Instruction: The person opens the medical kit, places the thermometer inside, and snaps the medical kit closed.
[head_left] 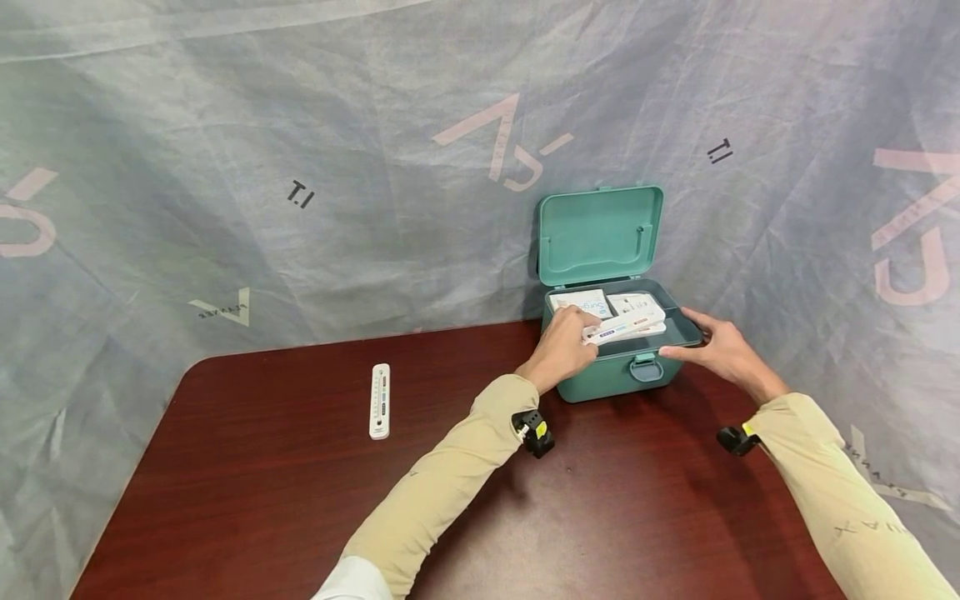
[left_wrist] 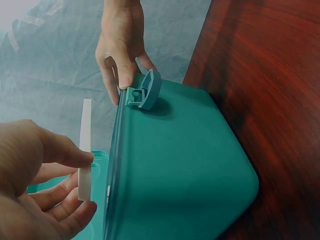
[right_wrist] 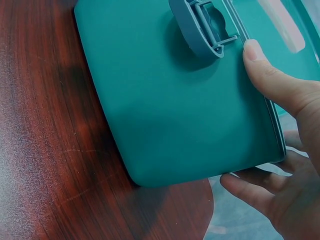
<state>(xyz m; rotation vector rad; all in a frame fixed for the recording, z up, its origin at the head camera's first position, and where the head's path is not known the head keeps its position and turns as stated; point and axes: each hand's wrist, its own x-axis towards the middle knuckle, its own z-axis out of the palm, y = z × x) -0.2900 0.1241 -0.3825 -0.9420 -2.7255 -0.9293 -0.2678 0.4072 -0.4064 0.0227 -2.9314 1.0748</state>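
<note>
Left hand (head_left: 562, 350) pinches a white strip (left_wrist: 85, 142) clear of the box rim (left_wrist: 114, 150) the right hand (head_left: 722, 354) grips.

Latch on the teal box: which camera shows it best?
Left wrist view: the latch shows whole and close, side-on. The head view shows it whole from the front, but small; the right wrist view shows it larger, but cropped by the picture's top edge.

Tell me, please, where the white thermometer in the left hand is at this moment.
In the head view, right of centre, the white thermometer is pinched in the left hand over the open teal box, whose right end the right hand holds.
</note>
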